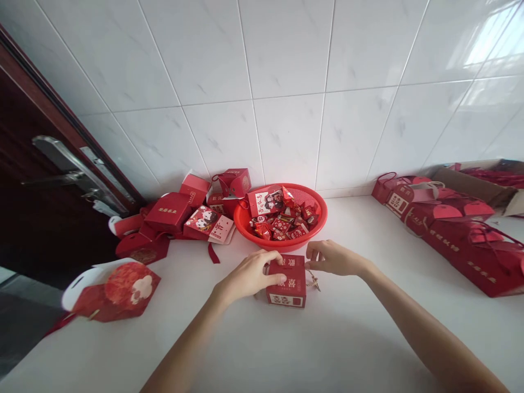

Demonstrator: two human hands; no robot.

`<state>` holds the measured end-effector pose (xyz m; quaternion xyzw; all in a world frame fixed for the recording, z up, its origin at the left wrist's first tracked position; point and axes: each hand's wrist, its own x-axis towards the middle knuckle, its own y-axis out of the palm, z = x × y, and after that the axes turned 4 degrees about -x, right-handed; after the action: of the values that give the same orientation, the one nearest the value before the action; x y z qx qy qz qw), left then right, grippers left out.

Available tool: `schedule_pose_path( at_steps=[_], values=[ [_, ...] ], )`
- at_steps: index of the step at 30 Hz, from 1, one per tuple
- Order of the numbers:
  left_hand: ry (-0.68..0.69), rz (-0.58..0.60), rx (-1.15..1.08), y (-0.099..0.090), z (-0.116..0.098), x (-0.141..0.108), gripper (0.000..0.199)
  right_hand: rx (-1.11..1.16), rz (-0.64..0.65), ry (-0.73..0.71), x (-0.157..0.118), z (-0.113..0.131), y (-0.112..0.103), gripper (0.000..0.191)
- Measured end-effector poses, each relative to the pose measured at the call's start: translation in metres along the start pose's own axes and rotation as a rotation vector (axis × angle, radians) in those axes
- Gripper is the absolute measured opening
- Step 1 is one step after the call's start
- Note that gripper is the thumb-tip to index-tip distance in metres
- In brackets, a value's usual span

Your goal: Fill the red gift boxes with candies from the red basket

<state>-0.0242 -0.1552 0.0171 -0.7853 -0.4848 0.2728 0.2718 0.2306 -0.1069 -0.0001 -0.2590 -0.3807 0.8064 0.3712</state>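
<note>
Forearms [192, 338] converge: left hand [249, 271] on box [293, 288], fingers apart; right hand [333, 258] curled, grip unclear.

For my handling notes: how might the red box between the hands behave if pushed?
The red printed box looks like thin folded card, so it is probably light and could dent if squeezed. Its flat faces and straight edges suggest sliding rather than rolling. The twisted cord at its right looks floppy and may trail.
</note>
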Motion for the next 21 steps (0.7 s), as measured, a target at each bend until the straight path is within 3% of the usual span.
schedule_pose_path(
  at_steps=[3,6,10,13,18,21],
  values=[
    [0.01,0.018,-0.091,0.001,0.007,0.003,0.029,0.166,0.054,-0.001,-0.003,-0.011,0.014,0.021],
    [0.027,-0.043,-0.068,0.002,0.011,0.004,0.031,0.385,0.151,-0.064,-0.004,-0.015,0.022,0.024],
    [-0.019,-0.101,-0.049,0.004,0.009,0.003,0.034,0.721,0.172,-0.055,-0.006,-0.009,0.016,0.029],
    [-0.045,-0.14,-0.019,0.006,0.002,0.001,0.035,0.943,0.118,-0.1,-0.009,0.002,0.004,0.032],
    [0.028,-0.178,0.042,0.007,-0.016,-0.005,0.032,0.969,0.073,-0.222,-0.013,0.028,-0.011,0.026],
    [0.105,-0.163,-0.045,0.001,-0.029,-0.007,0.042,0.954,0.087,-0.246,-0.014,0.041,-0.015,0.029]
  ],
)
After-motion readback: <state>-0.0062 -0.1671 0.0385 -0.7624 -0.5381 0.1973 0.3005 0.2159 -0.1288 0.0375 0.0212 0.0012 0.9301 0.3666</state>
